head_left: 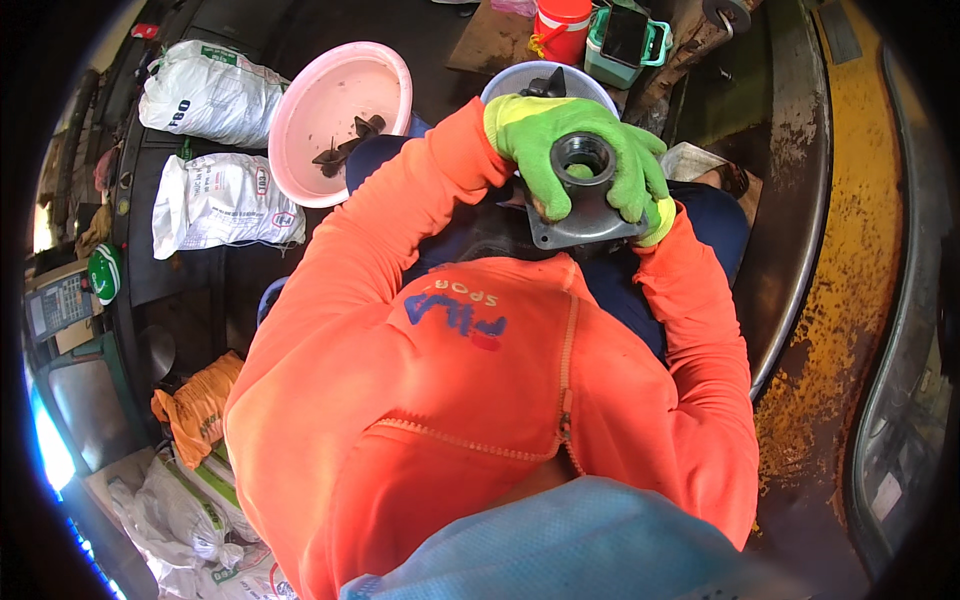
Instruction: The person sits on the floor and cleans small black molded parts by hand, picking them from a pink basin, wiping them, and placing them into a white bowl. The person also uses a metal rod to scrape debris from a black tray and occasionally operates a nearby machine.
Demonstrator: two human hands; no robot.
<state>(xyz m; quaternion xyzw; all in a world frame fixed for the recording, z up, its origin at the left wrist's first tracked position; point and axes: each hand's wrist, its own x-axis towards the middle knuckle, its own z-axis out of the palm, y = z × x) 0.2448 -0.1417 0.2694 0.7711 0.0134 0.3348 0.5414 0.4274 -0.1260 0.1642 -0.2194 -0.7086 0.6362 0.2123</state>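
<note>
Both of my hands wear green gloves with yellow cuffs and are closed around one dark grey flanged fitting (588,229). It has a squarish flange with holes at the corners and a round neck that looks threaded inside. My left hand (538,142) grips it from the left and over the top, fingers bent down beside the neck. My right hand (636,178) clasps its right side. A green fingertip shows through the round opening. Just beyond my hands, a pale basin (508,78) holds a dark piece (548,84), partly hidden by my left glove.
To the left stands a pink basin (292,108) with a few dark pieces (332,158). White sacks (225,205) lie farther left. A red bucket (562,30) and a teal container (608,66) are at the far side. A rusty yellow metal edge (815,400) runs along my right.
</note>
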